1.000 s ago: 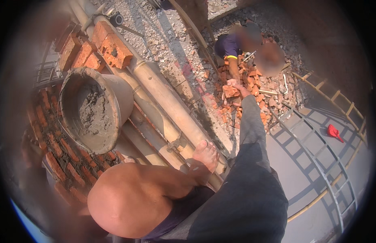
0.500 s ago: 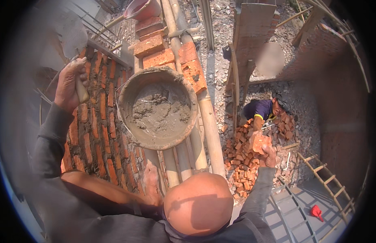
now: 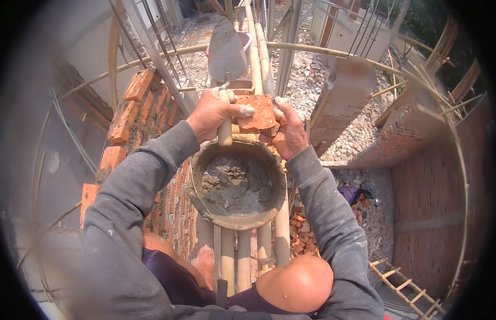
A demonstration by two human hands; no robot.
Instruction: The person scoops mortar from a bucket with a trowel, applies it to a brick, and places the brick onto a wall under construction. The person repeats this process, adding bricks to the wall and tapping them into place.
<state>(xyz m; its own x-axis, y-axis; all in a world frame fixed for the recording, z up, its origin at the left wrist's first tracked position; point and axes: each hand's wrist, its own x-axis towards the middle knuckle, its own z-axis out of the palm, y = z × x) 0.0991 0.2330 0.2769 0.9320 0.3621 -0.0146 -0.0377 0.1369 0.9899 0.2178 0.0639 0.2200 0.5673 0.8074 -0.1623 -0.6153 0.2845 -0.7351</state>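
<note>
My left hand (image 3: pixel 213 113) is closed around the wooden handle of a trowel (image 3: pixel 227 53), its broad grey blade pointing up and away. My left thumb also presses on the face of an orange-red brick (image 3: pixel 258 113). My right hand (image 3: pixel 288 129) grips that brick from its right side, so both hands meet on it. Below them stands a round bucket (image 3: pixel 237 221) with grey wet mortar (image 3: pixel 234 181) inside. The hands and brick are above its far rim. Left of the bucket is a brick wall (image 3: pixel 170 210) with mortar joints.
Bamboo poles (image 3: pixel 243 258) run lengthwise under the bucket, beside my knees. Down on the right, a person in a cap (image 3: pixel 350 193) is near a heap of bricks (image 3: pixel 303 234). A bamboo ladder (image 3: pixel 405 285) leans at lower right. A curved pole (image 3: pixel 322 50) crosses ahead.
My right hand has brought the brick up from low on the right, where a co-worker's hand was reaching to it. My left hand has moved right with the trowel, meeting the brick.
</note>
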